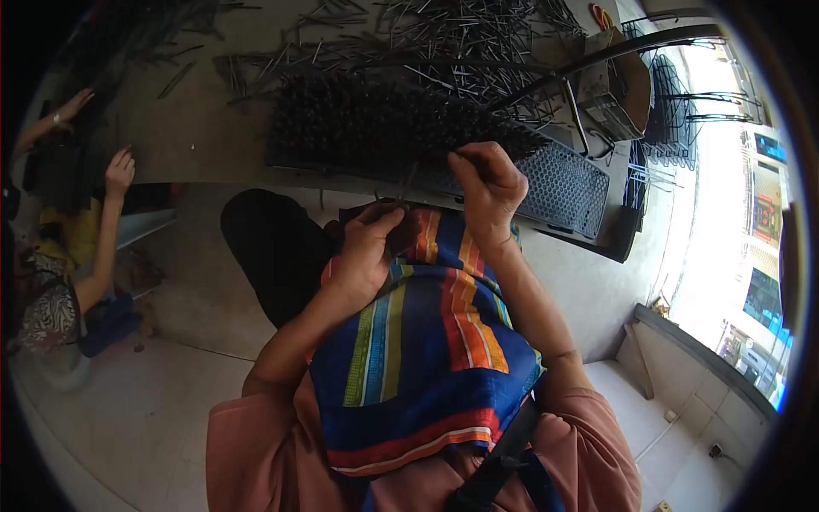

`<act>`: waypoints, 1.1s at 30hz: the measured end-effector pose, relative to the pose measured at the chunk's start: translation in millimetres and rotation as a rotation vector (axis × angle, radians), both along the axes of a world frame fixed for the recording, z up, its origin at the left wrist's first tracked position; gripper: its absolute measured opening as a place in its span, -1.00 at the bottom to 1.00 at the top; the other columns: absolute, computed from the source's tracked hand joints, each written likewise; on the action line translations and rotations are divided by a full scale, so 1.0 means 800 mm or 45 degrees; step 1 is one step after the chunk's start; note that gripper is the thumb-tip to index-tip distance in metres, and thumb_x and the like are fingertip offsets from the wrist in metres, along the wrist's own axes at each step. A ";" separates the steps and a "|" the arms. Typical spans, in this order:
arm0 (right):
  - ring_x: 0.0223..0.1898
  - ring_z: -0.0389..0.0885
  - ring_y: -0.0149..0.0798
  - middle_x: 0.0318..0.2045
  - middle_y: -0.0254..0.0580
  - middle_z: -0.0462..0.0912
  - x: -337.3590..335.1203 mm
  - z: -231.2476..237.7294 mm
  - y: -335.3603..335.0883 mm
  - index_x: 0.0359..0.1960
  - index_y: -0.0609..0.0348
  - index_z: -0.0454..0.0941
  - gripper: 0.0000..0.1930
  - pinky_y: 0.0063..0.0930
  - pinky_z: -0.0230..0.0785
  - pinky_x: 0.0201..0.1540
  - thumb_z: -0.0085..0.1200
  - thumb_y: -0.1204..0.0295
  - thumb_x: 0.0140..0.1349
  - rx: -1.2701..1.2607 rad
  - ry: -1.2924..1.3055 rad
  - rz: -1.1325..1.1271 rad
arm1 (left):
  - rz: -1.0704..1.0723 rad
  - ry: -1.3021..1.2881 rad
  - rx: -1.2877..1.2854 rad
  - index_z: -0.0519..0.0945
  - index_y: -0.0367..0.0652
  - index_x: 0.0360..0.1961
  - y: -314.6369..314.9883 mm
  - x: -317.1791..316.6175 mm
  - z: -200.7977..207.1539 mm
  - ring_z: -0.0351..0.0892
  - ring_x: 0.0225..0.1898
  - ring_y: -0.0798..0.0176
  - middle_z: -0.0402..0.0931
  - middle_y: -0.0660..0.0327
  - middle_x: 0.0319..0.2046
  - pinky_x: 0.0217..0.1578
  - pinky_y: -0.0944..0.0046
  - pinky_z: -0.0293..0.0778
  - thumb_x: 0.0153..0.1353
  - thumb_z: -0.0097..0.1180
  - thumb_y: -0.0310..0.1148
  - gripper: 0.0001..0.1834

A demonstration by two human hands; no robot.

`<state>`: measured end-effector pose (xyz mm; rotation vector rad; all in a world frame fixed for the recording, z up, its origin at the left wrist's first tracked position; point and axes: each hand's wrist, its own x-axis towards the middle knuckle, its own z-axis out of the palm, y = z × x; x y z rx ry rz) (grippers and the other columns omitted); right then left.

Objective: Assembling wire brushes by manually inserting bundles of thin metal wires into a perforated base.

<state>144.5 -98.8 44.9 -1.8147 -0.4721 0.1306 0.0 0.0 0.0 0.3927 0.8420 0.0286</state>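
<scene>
A long perforated tray (567,192) lies along the near side of the table, its right end showing rows of bare holes. Thin dark sticks (367,119) stand packed upright over most of it. My right hand (493,192) is at the tray's near edge, thumb and forefinger pinched together; anything between them is too small and dark to name. Lower and to the left, over my lap, my left hand (368,249) is closed, thumb against the fingers. Whatever it holds is lost in shadow. Striped colourful cloth (409,341) covers my lap and front.
Loose dark sticks (461,51) are heaped across the far part of the table (196,128). A cardboard box (601,102) and a curved dark bar (631,47) stand beyond the tray's right end. Wire racks (674,111) are farther right. Another person's hand (119,173) is at the table's left.
</scene>
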 end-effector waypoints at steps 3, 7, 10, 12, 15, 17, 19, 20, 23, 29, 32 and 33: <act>-0.53 0.50 -0.50 -0.51 -0.33 0.59 0.002 -0.001 0.006 -0.42 0.25 0.61 -0.92 -0.70 0.33 -0.43 0.23 0.66 0.07 -0.091 -0.183 0.061 | 0.027 -0.010 0.009 0.56 -0.27 -0.14 0.000 -0.001 0.003 0.67 -0.28 0.19 0.64 0.09 -0.30 -0.20 0.23 0.60 0.24 0.11 -0.50 -0.83; -0.53 0.53 -0.48 -0.51 -0.27 0.58 0.000 0.000 0.010 -0.43 0.27 0.60 -0.90 -0.64 0.35 -0.46 0.26 0.66 0.01 -0.133 -0.388 0.145 | 0.027 0.023 0.003 0.56 -0.25 -0.15 -0.001 -0.007 0.005 0.65 -0.29 0.23 0.62 0.14 -0.31 -0.22 0.24 0.59 0.26 0.10 -0.47 -0.84; -0.53 0.55 -0.45 -0.51 -0.25 0.58 0.001 -0.003 0.013 -0.42 0.26 0.61 -0.88 -0.61 0.36 -0.47 0.27 0.65 -0.02 -0.176 -0.433 0.179 | 0.059 0.029 0.016 0.56 -0.24 -0.13 0.000 -0.009 0.004 0.64 -0.29 0.24 0.62 0.15 -0.31 -0.23 0.24 0.59 0.28 0.09 -0.43 -0.83; -0.53 0.56 -0.44 -0.51 -0.25 0.58 0.001 -0.002 0.016 -0.42 0.26 0.62 -0.87 -0.59 0.36 -0.48 0.28 0.65 -0.02 -0.241 -0.449 0.209 | 0.073 0.025 0.008 0.56 -0.23 -0.13 0.001 -0.009 0.006 0.63 -0.30 0.25 0.61 0.16 -0.31 -0.23 0.25 0.58 0.28 0.09 -0.43 -0.83; -0.54 0.56 -0.41 -0.52 -0.23 0.58 0.001 0.003 0.019 -0.41 0.26 0.63 -0.86 -0.58 0.36 -0.49 0.28 0.65 -0.04 -0.314 -0.425 0.188 | 0.071 0.028 0.029 0.56 -0.23 -0.12 0.001 -0.008 0.009 0.62 -0.30 0.27 0.61 0.16 -0.31 -0.23 0.27 0.58 0.28 0.10 -0.44 -0.82; -0.56 0.56 -0.35 -0.53 -0.21 0.57 0.004 0.000 0.016 -0.39 0.23 0.64 -0.85 -0.56 0.36 -0.50 0.30 0.62 -0.05 -0.241 -0.506 0.243 | 0.049 0.036 0.040 0.56 -0.23 -0.12 0.000 -0.007 0.011 0.62 -0.32 0.28 0.61 0.16 -0.31 -0.24 0.28 0.58 0.28 0.10 -0.45 -0.82; -0.56 0.56 -0.31 -0.53 -0.20 0.56 0.004 0.006 0.019 -0.40 0.22 0.65 -0.85 -0.54 0.36 -0.51 0.30 0.61 -0.05 -0.305 -0.566 0.279 | 0.043 0.032 0.049 0.56 -0.22 -0.13 0.001 -0.009 0.010 0.62 -0.32 0.29 0.61 0.16 -0.31 -0.24 0.28 0.58 0.28 0.10 -0.45 -0.83; -0.57 0.57 -0.27 -0.53 -0.18 0.56 0.004 0.011 0.022 -0.40 0.20 0.65 -0.86 -0.53 0.36 -0.52 0.30 0.59 -0.05 -0.367 -0.629 0.317 | 0.039 0.026 0.059 0.56 -0.22 -0.14 0.002 -0.010 0.010 0.62 -0.33 0.29 0.61 0.16 -0.32 -0.25 0.28 0.58 0.28 0.09 -0.45 -0.84; -0.57 0.58 -0.21 -0.53 -0.16 0.56 0.007 0.026 0.027 -0.39 0.19 0.65 -0.87 -0.48 0.38 -0.53 0.30 0.56 -0.03 -0.491 -0.799 0.492 | 0.036 0.011 0.048 0.56 -0.21 -0.16 0.002 -0.009 0.015 0.62 -0.34 0.30 0.61 0.16 -0.33 -0.25 0.28 0.58 0.28 0.09 -0.45 -0.86; -0.54 0.61 -0.18 -0.51 -0.16 0.58 0.009 0.005 0.007 -0.39 0.19 0.64 -0.88 -0.45 0.41 -0.51 0.28 0.55 -0.01 -0.436 -0.596 0.221 | 0.048 0.022 0.059 0.55 -0.21 -0.17 0.003 -0.011 0.021 0.61 -0.35 0.31 0.60 0.18 -0.33 -0.26 0.29 0.57 0.29 0.08 -0.44 -0.87; -0.53 0.62 -0.18 -0.51 -0.15 0.58 0.005 0.014 0.008 -0.39 0.20 0.64 -0.87 -0.46 0.42 -0.50 0.28 0.57 -0.02 -0.431 -0.651 0.276 | 0.042 0.007 0.070 0.55 -0.21 -0.17 0.002 -0.013 0.022 0.60 -0.35 0.32 0.60 0.18 -0.33 -0.26 0.29 0.56 0.29 0.07 -0.43 -0.87; -0.53 0.62 -0.18 -0.51 -0.15 0.58 0.004 0.013 0.007 -0.39 0.20 0.64 -0.87 -0.46 0.42 -0.50 0.28 0.57 -0.02 -0.430 -0.654 0.274 | 0.041 0.004 0.071 0.55 -0.21 -0.17 0.003 -0.012 0.021 0.60 -0.35 0.32 0.60 0.18 -0.33 -0.26 0.29 0.56 0.29 0.07 -0.43 -0.87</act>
